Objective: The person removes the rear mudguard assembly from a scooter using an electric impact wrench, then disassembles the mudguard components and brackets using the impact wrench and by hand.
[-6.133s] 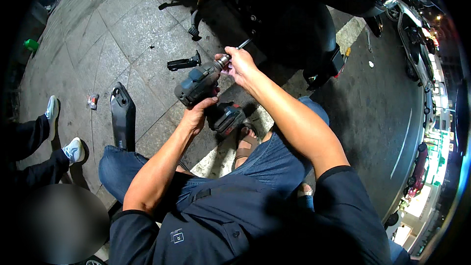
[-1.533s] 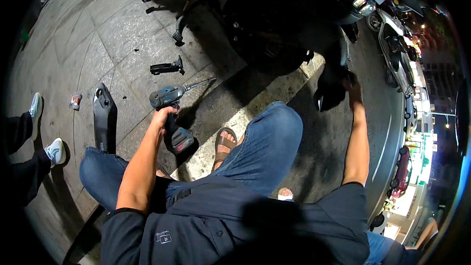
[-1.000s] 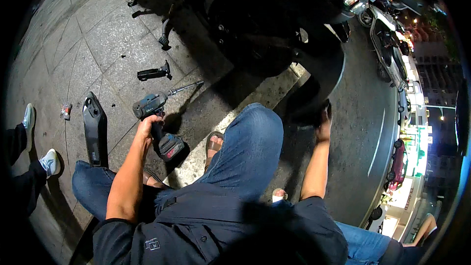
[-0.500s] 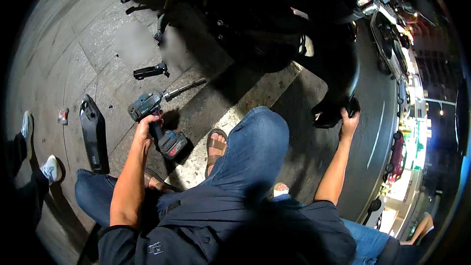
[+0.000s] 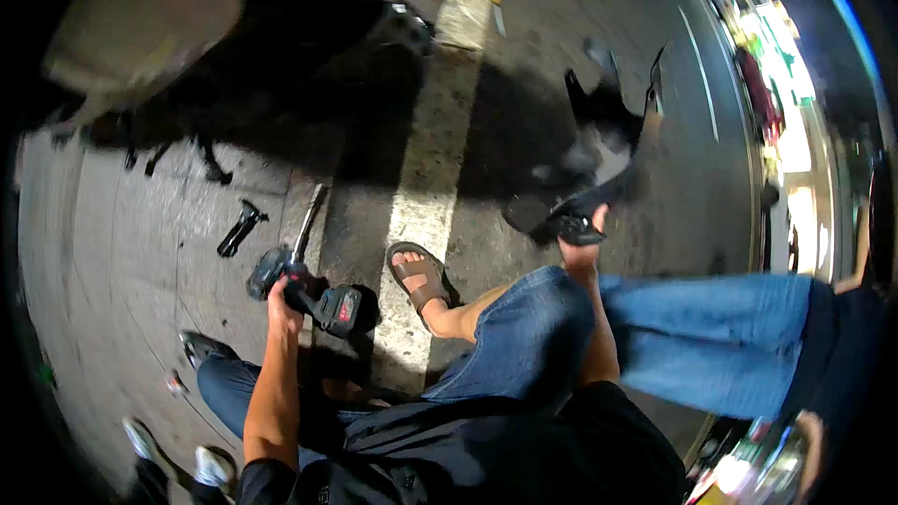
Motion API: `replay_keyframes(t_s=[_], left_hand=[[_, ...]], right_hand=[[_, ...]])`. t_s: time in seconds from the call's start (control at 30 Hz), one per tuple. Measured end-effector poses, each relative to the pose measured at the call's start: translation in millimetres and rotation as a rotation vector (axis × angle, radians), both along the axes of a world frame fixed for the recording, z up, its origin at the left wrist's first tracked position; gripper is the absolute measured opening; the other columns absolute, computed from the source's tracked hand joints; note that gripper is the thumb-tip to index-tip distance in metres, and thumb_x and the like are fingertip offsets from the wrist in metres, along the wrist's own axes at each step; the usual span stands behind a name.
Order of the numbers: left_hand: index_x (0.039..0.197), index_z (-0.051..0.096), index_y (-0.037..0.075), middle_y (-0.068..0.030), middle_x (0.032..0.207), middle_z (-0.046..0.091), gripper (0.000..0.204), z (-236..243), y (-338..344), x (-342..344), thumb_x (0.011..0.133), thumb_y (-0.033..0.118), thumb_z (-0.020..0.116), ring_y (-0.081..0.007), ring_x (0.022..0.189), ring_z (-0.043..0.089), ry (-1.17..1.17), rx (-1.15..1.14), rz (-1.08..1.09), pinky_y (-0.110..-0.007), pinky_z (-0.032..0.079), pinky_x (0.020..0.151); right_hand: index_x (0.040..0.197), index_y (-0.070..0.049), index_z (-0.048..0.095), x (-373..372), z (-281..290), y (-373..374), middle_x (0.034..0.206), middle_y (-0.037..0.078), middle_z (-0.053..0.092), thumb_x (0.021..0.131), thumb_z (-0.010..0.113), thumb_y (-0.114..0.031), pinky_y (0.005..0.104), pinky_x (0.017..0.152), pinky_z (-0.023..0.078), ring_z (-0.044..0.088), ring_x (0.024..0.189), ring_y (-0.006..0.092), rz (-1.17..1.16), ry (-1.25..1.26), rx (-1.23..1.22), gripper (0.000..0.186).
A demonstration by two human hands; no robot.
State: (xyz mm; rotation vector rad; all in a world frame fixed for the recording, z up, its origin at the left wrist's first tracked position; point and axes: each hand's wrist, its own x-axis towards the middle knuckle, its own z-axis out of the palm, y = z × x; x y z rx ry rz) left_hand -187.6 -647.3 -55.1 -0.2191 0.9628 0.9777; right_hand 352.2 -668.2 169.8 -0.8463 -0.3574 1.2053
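Note:
My left hand (image 5: 284, 307) is closed round the handle of a cordless impact driver (image 5: 337, 309) with a long metal shaft. The tool is low over the pavement, its shaft pointing away from me. Farther right, my right hand (image 5: 582, 248) grips the near end of a black curved plastic panel (image 5: 599, 110). Prongs stick out at the panel's far end, and motion blurs part of it. A small black bracket-like part (image 5: 241, 228) lies on the ground beyond the driver.
A dark vehicle, seemingly a motorbike (image 5: 140, 14), fills the upper left. The white painted stripe (image 5: 426, 168) runs along the ground ahead of me. Someone in blue jeans (image 5: 711, 346) is close on my right. Another person's white shoe (image 5: 213, 468) is at the lower left.
My view has swung to the right. The black panel has come away from beside the vehicle, with my right hand on it. My left hand keeps its grip on the driver.

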Motion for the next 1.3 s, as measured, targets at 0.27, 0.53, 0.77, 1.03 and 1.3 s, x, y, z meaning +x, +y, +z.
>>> replay_keyframes(t_s=[0.27, 0.53, 0.77, 1.03, 1.3], left_hand=[[0.1, 0.06, 0.016, -0.0041, 0.097, 0.063, 0.029, -11.6, -0.1, -17.2, 0.077, 0.032, 0.063, -0.026, 0.084, 0.061, 0.256, -0.337, -0.367, -0.039, 0.05, 0.072], [0.103, 0.058, 0.02, -0.0055, 0.101, 0.061, 0.028, -16.0, 0.5, -19.6, 0.078, 0.033, 0.062, -0.0257, 0.086, 0.06, 0.545, -0.41, -0.57, -0.039, 0.045, 0.062], [0.107, 0.055, 0.027, 0.0022, 0.109, 0.058, 0.032, -41.6, 2.4, -25.0, 0.077, 0.036, 0.061, -0.0248, 0.099, 0.055, 0.524, -0.342, -0.608, -0.05, 0.039, 0.08], [0.111, 0.054, 0.02, -0.0066, 0.115, 0.053, 0.041, -43.1, 1.3, -34.7, 0.075, 0.037, 0.065, -0.0263, 0.096, 0.053, 0.489, -0.352, -0.483, -0.044, 0.043, 0.073], [0.114, 0.051, 0.02, -0.0049, 0.118, 0.051, 0.047, -56.3, 1.1, -37.2, 0.073, 0.038, 0.067, -0.0247, 0.103, 0.049, 0.542, -0.398, -0.445, -0.042, 0.038, 0.08]], right_hand=[[0.115, -0.011, 0.058, -45.3, -3.4, -24.5, 0.115, 0.006, 0.06, 0.085, 0.057, -0.044, 0.0404, 0.096, 0.041, 0.053, 0.108, 0.0269, -0.259, 0.361, 0.131, 0.045], [0.116, -0.01, 0.057, -69.3, 0.4, -136.3, 0.116, 0.006, 0.059, 0.085, 0.058, -0.045, 0.0407, 0.096, 0.041, 0.053, 0.109, 0.0273, -0.275, 0.34, -0.006, 0.047], [0.117, -0.008, 0.056, -66.9, 19.7, -140.7, 0.117, 0.007, 0.059, 0.084, 0.059, -0.045, 0.0409, 0.096, 0.041, 0.053, 0.109, 0.0276, -0.252, 0.288, -0.06, 0.05], [0.119, -0.007, 0.055, -65.7, 26.0, -136.8, 0.118, 0.008, 0.058, 0.083, 0.06, -0.046, 0.0412, 0.096, 0.041, 0.053, 0.109, 0.0279, -0.219, 0.274, -0.09, 0.053], [0.12, -0.006, 0.054, -54.9, 20.8, -142.7, 0.119, 0.009, 0.058, 0.082, 0.06, -0.047, 0.0415, 0.096, 0.041, 0.052, 0.109, 0.0283, -0.213, 0.3, -0.123, 0.056]])
